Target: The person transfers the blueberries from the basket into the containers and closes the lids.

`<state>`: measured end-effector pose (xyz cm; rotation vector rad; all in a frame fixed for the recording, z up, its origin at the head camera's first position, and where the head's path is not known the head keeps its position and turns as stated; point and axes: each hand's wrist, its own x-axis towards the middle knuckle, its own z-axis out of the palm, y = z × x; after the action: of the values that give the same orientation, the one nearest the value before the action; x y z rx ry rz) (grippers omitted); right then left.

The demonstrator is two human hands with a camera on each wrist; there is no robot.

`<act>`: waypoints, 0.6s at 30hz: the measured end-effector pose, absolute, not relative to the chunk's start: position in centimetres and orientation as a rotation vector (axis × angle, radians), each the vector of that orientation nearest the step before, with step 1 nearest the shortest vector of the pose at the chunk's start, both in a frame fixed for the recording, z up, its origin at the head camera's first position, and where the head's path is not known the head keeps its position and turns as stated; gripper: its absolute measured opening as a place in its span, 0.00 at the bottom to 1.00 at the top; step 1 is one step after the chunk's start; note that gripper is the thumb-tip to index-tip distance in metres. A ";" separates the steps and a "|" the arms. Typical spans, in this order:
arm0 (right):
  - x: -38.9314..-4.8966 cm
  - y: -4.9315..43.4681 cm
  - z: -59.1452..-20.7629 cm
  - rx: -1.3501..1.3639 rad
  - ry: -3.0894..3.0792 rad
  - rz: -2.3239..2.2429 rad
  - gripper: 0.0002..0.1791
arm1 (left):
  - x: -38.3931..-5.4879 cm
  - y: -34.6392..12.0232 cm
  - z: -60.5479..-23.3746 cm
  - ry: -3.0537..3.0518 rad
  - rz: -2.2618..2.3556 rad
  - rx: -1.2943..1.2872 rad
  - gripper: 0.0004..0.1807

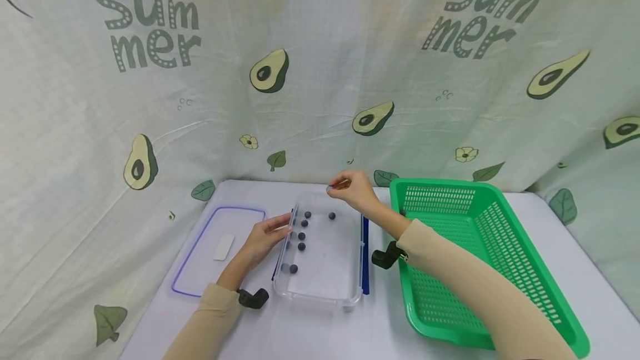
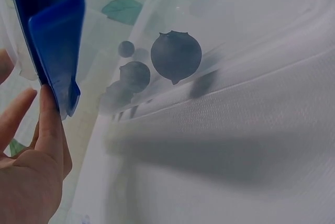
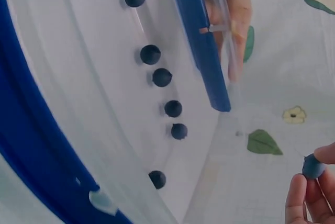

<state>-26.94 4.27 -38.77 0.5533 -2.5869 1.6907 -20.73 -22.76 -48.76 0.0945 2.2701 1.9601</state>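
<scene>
My right hand (image 1: 354, 189) is raised over the far end of a clear plastic box (image 1: 327, 296). Its thumb and fingertips pinch a blueberry (image 3: 313, 166), seen best in the right wrist view. At the box's left side, my left hand (image 1: 265, 240) touches the wall with fairly straight fingers. In the left wrist view a finger rests against the box's blue side latch (image 2: 57, 41). Inside the box lie several blueberries (image 1: 301, 236), mostly in a row along the left wall, with one apart (image 1: 332, 216) near the far end.
A clear lid with a blue seal (image 1: 200, 243) lies flat left of the box, bearing a white rectangular label (image 1: 224, 247). To the right stands a large green basket (image 1: 407, 288), partly under my right forearm. A printed cloth (image 1: 310, 104) hangs behind the table.
</scene>
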 end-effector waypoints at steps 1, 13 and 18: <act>-26.9 4.0 -38.9 0.549 -2.597 1.683 0.07 | -20.7 -22.7 -48.7 2.262 1.968 0.088 0.29; -26.7 1.3 -40.2 0.502 -2.609 1.738 0.07 | -20.7 -22.7 -48.6 2.262 1.975 0.101 0.29; -26.4 0.4 -40.5 0.487 -2.613 1.737 0.06 | -20.6 -22.7 -48.7 2.235 1.998 0.084 0.28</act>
<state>-26.41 0.40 -40.54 0.4874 -2.6127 1.7368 -20.64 -22.65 -48.74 0.0841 2.2346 1.9977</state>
